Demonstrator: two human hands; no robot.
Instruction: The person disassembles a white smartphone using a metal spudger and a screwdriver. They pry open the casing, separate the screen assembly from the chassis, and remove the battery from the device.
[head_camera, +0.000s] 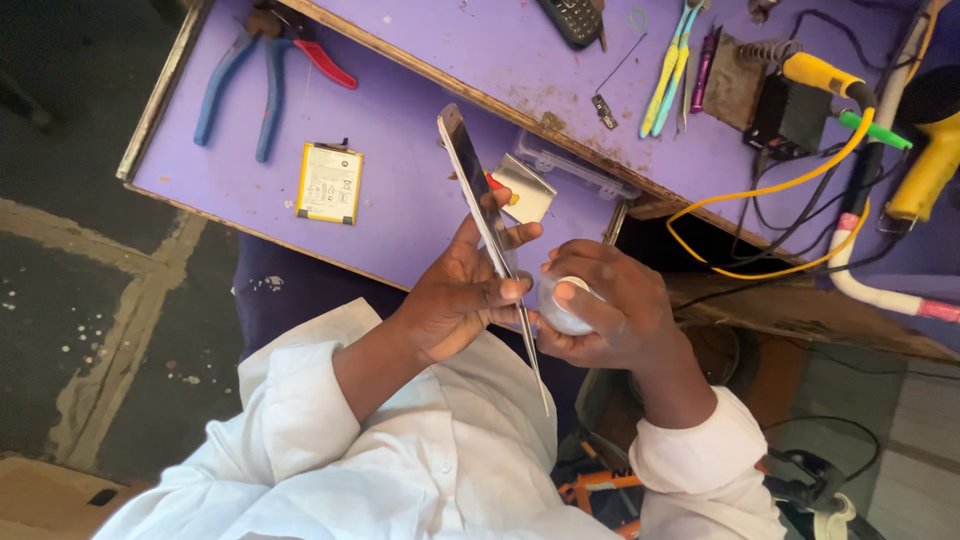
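The left hand (455, 295), wrist bent upward, pinches a thin silver flat phone (480, 205) edge-on between thumb and fingers, just off the purple counter's (400, 180) near edge. The right hand (610, 315) curls its fingers around a small white round container (562, 305), thumb pressed on top.

A purple-topped wooden workbench (420, 190) carried blue-and-red-handled pliers (265, 75), a flat yellow-white phone battery (330, 183), and turquoise-and-yellow plastic tweezers (672, 65).

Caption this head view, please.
Left hand holds a thin phone edge-on; right hand grips a small white bottle above a purple workbench.
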